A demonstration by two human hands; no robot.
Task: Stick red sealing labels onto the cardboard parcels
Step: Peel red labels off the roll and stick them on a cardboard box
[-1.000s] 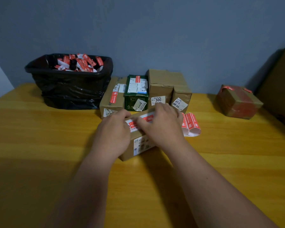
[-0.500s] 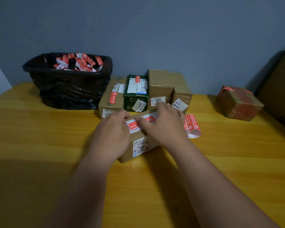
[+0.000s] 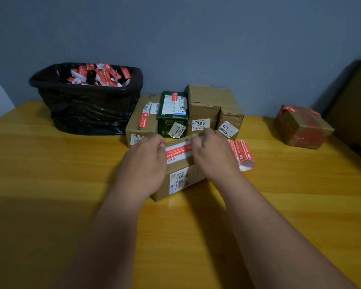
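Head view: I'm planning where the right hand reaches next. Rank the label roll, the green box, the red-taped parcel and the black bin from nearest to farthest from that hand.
1. Label roll: just right of the right hand.
2. Green box: behind the hand, slightly left.
3. Red-taped parcel: far right, near the wall.
4. Black bin: far left, back of the table.

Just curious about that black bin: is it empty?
No, the black bin holds a heap of red and white label scraps up to its rim.

Black-lined bin point(image 3: 88, 113) on wooden table point(image 3: 50, 184)
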